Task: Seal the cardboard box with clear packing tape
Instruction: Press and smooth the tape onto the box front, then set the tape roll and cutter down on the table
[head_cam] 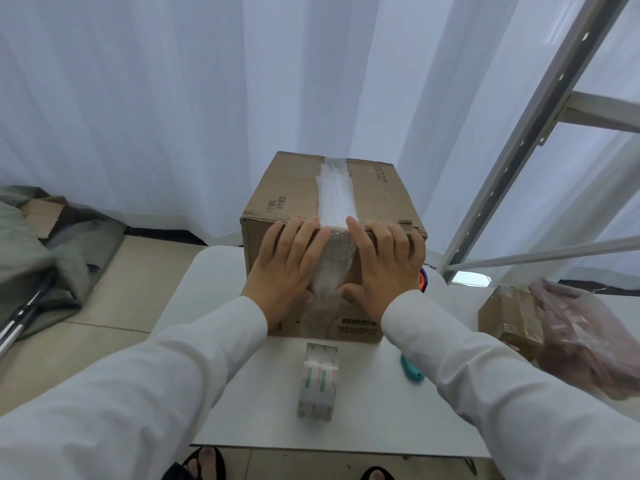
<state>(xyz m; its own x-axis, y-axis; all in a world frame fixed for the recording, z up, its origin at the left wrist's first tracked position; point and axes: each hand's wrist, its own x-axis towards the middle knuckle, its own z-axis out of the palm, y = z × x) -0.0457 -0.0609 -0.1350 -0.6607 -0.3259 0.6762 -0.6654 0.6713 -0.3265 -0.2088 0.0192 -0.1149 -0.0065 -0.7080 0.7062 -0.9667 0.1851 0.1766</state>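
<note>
With the cardboard box point(332, 237) standing on the white table point(214, 289), the left hand point(287, 265) and right hand point(384, 265) lie flat and open, gripping nothing, either side of the clear tape strip point(334, 258) on its near face, so pressing outward from the centre should flatten wrinkles.

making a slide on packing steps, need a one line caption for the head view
Both hands, left and right, press clear tape down the cardboard box, tape roll on the table.

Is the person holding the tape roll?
No, the tape roll stands alone on the table while the left hand and right hand press flat on the box.
</note>
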